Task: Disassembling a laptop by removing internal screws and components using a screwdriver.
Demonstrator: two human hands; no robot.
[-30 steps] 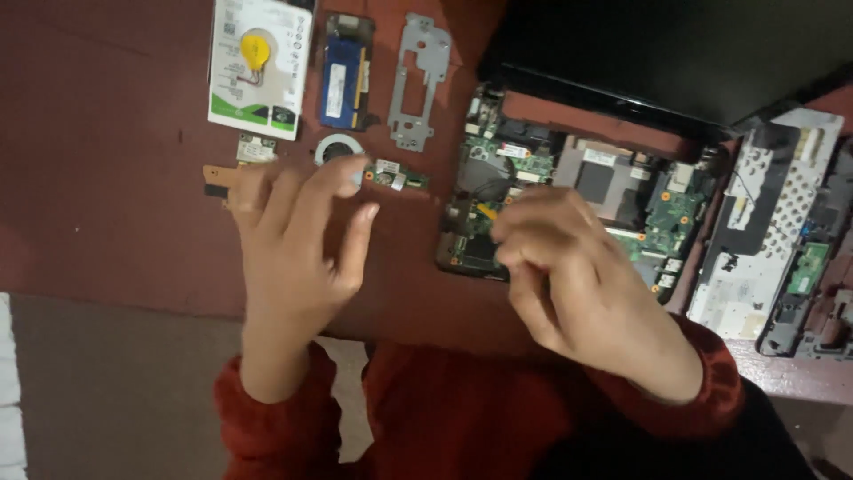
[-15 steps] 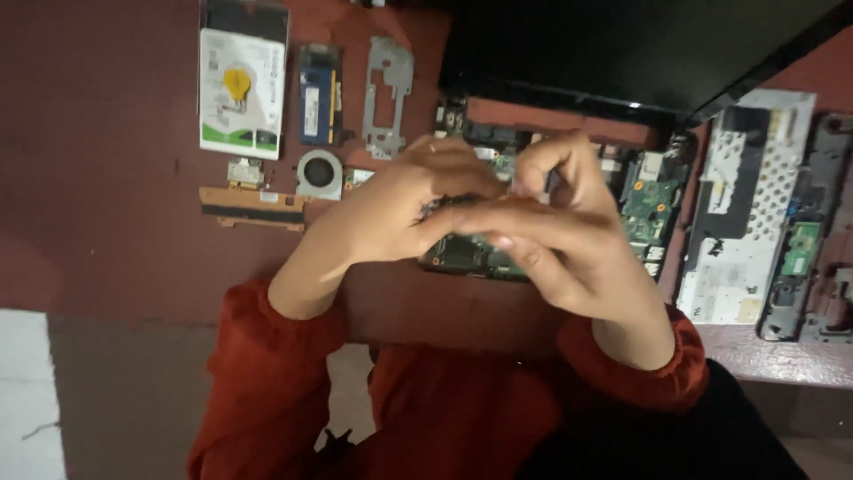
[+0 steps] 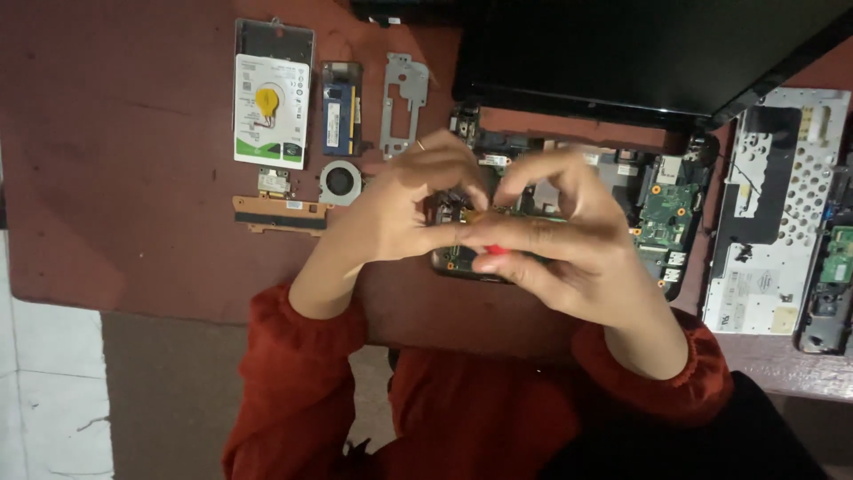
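Note:
Both my hands meet over the left part of an opened laptop's green circuit board [image 3: 662, 213]. My left hand [image 3: 404, 209] has its fingers curled and pinches something small at the fingertips; I cannot tell what. My right hand [image 3: 551, 236] is closed around a small tool with a red handle [image 3: 495, 252], whose tip points toward the left fingertips. The hands hide most of the board beneath them. The laptop's black lid [image 3: 640, 53] stands open behind.
On the dark red table [image 3: 115, 178], left of the hands, lie a hard drive [image 3: 271, 107], a memory stick [image 3: 340, 111], a metal bracket [image 3: 402, 102], a small round fan [image 3: 339, 182] and a narrow brown board [image 3: 280, 213]. A silver perforated cover [image 3: 773, 213] lies at right.
My left hand left the small parts at the left and joined my right hand over the board. The two hands now touch at the fingertips.

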